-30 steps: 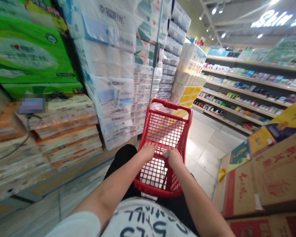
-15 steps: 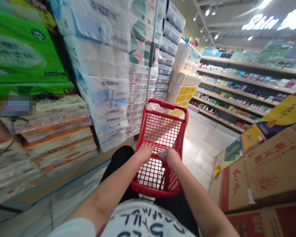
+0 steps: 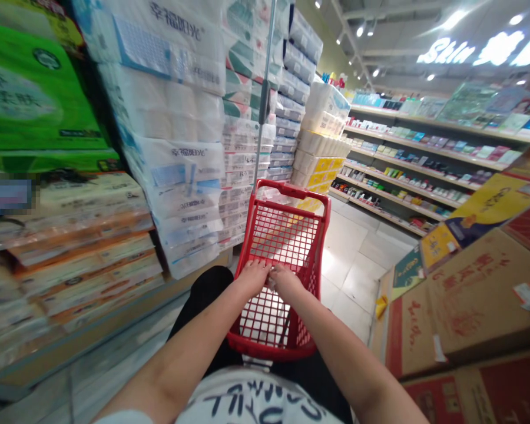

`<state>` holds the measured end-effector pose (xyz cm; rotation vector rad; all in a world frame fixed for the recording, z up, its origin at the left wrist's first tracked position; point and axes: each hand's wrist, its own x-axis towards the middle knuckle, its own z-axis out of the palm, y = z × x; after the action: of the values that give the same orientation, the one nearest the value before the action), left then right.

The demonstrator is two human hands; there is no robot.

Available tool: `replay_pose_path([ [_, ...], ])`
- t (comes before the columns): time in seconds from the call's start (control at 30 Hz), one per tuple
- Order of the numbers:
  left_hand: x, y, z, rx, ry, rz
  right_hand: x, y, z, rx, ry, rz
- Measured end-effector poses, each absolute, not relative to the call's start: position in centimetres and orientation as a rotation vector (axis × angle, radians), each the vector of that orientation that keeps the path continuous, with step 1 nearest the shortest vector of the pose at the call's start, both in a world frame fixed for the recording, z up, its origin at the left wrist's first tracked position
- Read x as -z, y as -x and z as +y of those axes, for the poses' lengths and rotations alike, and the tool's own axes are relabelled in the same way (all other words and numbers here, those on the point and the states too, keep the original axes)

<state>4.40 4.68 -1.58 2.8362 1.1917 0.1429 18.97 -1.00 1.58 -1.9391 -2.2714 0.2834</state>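
A red plastic shopping cart point(image 3: 274, 347) with grid sides stands right in front of my body. My left hand point(image 3: 255, 277) is closed over the red crossbar at the middle of the cart, fingertips pointing forward. Close against it, my right hand point(image 3: 286, 282) has its fingers curled inward, beside the same bar. A small crumpled greyish thing point(image 3: 271, 284) shows in part between the two hands, at the right hand's fingers; its kind cannot be made out. Through the grid below the hands, pale floor shows.
Packs of toilet paper point(image 3: 189, 176) are stacked high on the left, beside green tissue packs point(image 3: 39, 88). Cardboard boxes point(image 3: 481, 294) line the right side. Tiled floor point(image 3: 348, 265) runs ahead to shelves point(image 3: 415, 153) of small boxed goods.
My right hand has moved left, up against my left hand, and the crumpled thing is now mostly hidden. The surroundings and the cart have shifted slightly left in view.
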Motion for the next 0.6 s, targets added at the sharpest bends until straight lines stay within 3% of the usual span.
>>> replay_pose_path([
  [0.27,2.2,-4.4,4.9,-0.154,-2.862,1.19,-2.5,-21.6,-0.8,-0.098,2.231,-2.187],
  [0.5,2.1,-4.2,4.8,-0.181,-2.843,1.19,-6.1,-28.5,-0.2,0.194,2.176,-1.908],
  [0.6,2.0,-4.2,4.7,-0.178,-2.841,1.199,-5.7,-31.1,-0.6,0.045,2.066,-1.891],
])
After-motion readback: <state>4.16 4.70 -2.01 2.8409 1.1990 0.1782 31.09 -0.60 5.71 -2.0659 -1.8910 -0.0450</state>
